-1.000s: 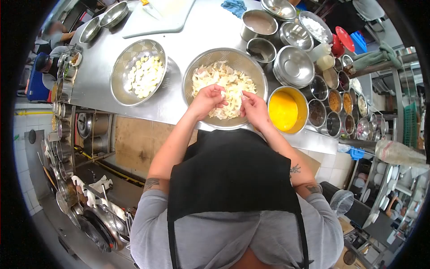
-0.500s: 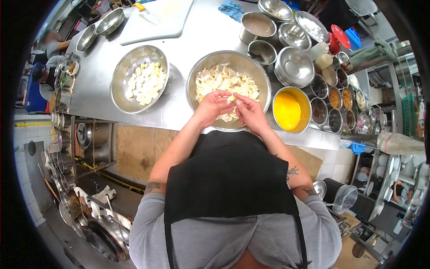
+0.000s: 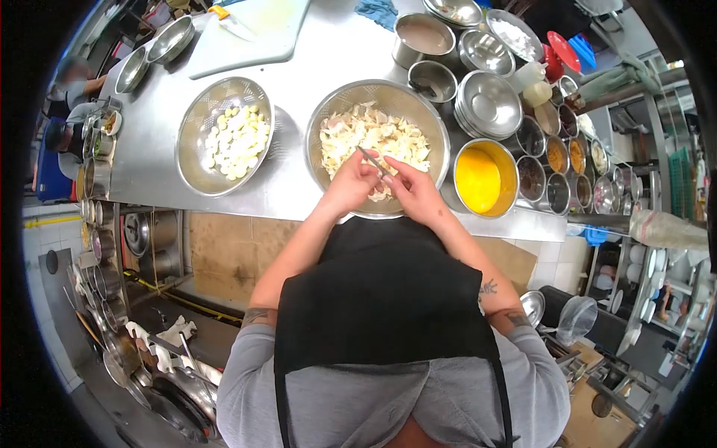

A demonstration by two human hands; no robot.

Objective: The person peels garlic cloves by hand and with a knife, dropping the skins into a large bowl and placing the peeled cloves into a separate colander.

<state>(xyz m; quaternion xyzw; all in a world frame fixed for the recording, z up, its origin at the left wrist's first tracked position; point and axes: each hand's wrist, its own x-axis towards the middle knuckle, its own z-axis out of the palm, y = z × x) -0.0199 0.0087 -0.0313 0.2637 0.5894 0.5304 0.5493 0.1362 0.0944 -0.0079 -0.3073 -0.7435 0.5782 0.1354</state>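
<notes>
On the worktop (image 3: pixel 142 160), a knife (image 3: pixel 237 28) with an orange handle lies on a pale cutting board (image 3: pixel 272 46), and two metal bowls (image 3: pixel 171 39) stand to its left. A blue cloth (image 3: pixel 377 10) lies to the board's right, near a pot of brownish liquid (image 3: pixel 408 57). Farther right are a stack of metal bowls (image 3: pixel 489 104), a pot of yellow liquid (image 3: pixel 511 170), squeeze bottles (image 3: pixel 538 93) and a red lid (image 3: pixel 563 49). Cardboard (image 3: pixel 231 257) covers part of the floor; beside it, a lidded pot (image 3: pixel 140 234) sits under the worktop. Pans (image 3: pixel 175 403) crowd the lower left. At the left edge is a person in a dark cap (image 3: pixel 57 136).
</notes>
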